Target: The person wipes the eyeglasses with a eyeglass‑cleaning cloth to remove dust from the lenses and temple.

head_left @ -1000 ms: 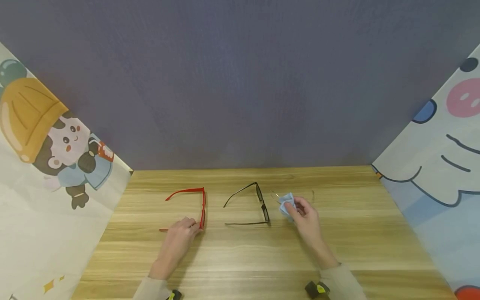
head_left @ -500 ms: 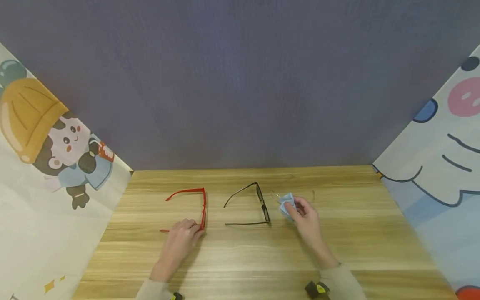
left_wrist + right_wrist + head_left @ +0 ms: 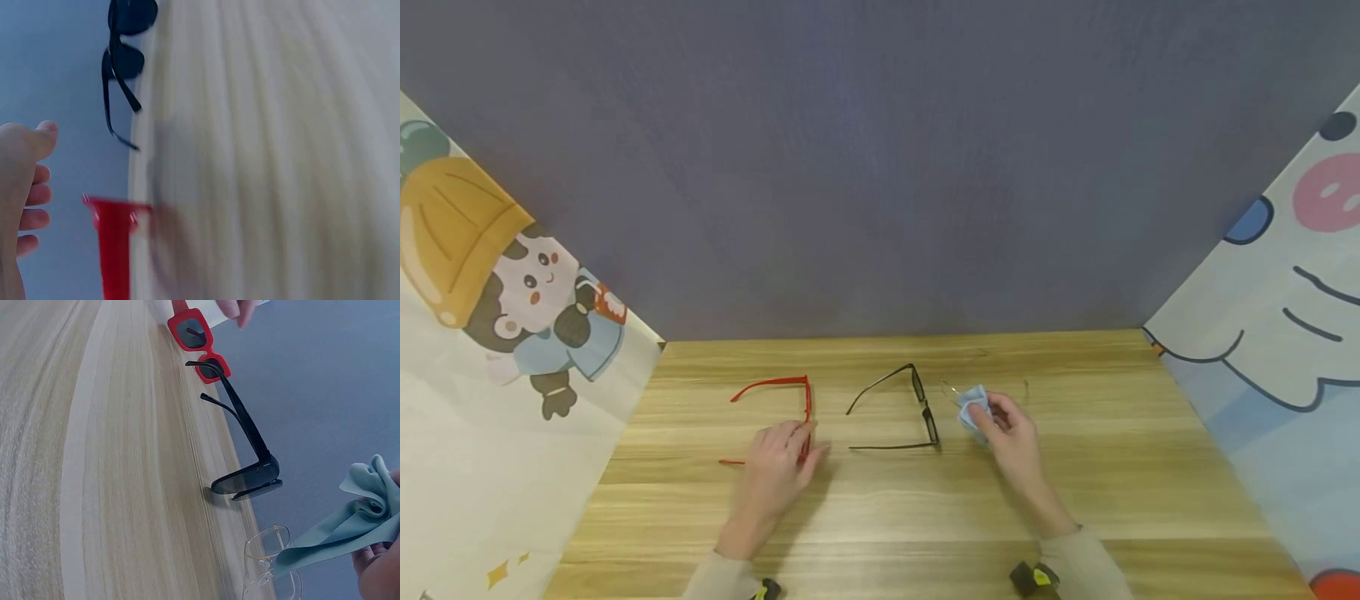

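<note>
Red-framed sunglasses (image 3: 808, 392) stand at the left with their temples unfolded. Over their near corner hovers my left hand (image 3: 772, 467), fingers loose and thumb spread; the left wrist view has this hand (image 3: 17, 181) apart from the red temple. My right hand (image 3: 1017, 440) pinches a crumpled light blue cloth (image 3: 973, 402) between thumb and fingers. Behind and under that cloth are thin wire-rimmed glasses (image 3: 266, 555), partly hidden by it in both the head and right wrist views. Between the hands stand black sunglasses (image 3: 930, 423), temples open toward the left.
Everything lies on a wood-grain table (image 3: 880, 517). A dark grey panel (image 3: 880, 167) rises along its back edge. Side walls with cartoon prints flank it, a child in a yellow hat (image 3: 467, 233) at left and a pig-nosed figure (image 3: 1300, 333) at right.
My left hand has let go of the near corner of the red sunglasses and shifted slightly right, its thumb spreading away. The right hand with the cloth has stayed in place.
</note>
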The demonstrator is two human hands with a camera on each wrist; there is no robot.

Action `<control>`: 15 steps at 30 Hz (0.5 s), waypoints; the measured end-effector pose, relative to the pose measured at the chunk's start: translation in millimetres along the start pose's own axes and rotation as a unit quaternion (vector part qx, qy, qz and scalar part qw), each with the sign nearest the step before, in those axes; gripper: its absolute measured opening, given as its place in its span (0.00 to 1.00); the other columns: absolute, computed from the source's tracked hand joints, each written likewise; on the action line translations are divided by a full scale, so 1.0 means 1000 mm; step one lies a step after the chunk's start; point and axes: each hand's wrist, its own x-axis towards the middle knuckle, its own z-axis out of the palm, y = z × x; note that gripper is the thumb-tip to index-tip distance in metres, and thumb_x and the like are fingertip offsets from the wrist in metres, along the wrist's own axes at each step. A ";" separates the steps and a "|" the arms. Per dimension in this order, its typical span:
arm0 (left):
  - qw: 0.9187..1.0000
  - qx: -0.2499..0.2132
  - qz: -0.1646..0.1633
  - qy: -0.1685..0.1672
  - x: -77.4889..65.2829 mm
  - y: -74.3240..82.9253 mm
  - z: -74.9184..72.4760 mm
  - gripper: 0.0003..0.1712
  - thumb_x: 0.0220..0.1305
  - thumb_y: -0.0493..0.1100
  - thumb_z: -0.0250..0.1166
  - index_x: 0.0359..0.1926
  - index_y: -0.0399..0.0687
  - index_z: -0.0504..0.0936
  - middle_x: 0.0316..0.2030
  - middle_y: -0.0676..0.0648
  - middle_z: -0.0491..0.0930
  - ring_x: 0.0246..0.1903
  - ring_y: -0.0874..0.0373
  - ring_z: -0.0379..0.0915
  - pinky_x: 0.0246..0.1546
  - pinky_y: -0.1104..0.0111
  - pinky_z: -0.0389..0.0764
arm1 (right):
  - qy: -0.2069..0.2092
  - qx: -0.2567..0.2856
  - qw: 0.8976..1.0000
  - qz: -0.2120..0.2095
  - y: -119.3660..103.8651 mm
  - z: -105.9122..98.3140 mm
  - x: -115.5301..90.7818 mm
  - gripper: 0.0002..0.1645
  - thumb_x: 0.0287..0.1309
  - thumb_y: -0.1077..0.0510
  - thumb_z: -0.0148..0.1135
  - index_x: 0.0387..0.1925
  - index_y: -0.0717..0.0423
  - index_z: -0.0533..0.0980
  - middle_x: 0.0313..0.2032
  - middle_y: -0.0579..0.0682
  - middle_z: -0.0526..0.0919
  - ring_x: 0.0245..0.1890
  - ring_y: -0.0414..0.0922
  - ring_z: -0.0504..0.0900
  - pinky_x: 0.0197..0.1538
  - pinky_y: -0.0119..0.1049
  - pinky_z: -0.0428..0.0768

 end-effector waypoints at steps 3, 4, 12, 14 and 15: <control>0.999 -0.021 0.025 0.008 0.010 0.011 0.004 0.23 0.67 0.54 0.69 0.48 0.37 0.86 0.40 0.43 0.86 0.40 0.49 0.83 0.45 0.55 0.85 | 0.003 -0.002 1.000 0.002 0.000 0.000 0.000 0.16 0.69 0.61 0.66 0.52 0.68 0.79 0.45 0.64 0.84 0.39 0.34 0.82 0.43 0.24 0.83; 0.999 -0.027 0.032 0.007 0.013 0.015 0.006 0.22 0.65 0.52 0.70 0.48 0.38 0.86 0.41 0.44 0.86 0.40 0.49 0.83 0.46 0.56 0.85 | 0.004 -0.003 1.000 0.003 0.000 0.000 0.000 0.16 0.69 0.61 0.66 0.52 0.68 0.79 0.45 0.64 0.84 0.39 0.34 0.82 0.43 0.24 0.83; 0.996 -0.050 0.066 -0.027 0.028 0.045 0.025 0.24 0.55 0.46 0.78 0.50 0.40 0.85 0.47 0.43 0.86 0.48 0.50 0.83 0.55 0.57 0.83 | 0.007 -0.004 1.000 0.012 0.001 0.000 0.001 0.16 0.68 0.61 0.66 0.52 0.68 0.79 0.46 0.64 0.84 0.40 0.34 0.82 0.44 0.24 0.83; 0.995 -0.056 0.067 -0.042 0.031 0.052 0.030 0.24 0.55 0.45 0.79 0.51 0.40 0.85 0.48 0.43 0.86 0.49 0.50 0.83 0.57 0.56 0.82 | 0.008 -0.003 1.000 0.013 0.001 0.000 0.001 0.16 0.68 0.61 0.66 0.52 0.68 0.79 0.47 0.64 0.84 0.40 0.34 0.82 0.45 0.24 0.83; 0.995 -0.058 0.067 -0.051 0.032 0.055 0.033 0.24 0.55 0.45 0.79 0.51 0.41 0.84 0.49 0.43 0.86 0.50 0.50 0.82 0.58 0.56 0.82 | 0.008 -0.003 1.000 0.012 0.001 -0.001 0.001 0.16 0.68 0.61 0.66 0.52 0.68 0.79 0.47 0.65 0.84 0.40 0.34 0.82 0.45 0.25 0.83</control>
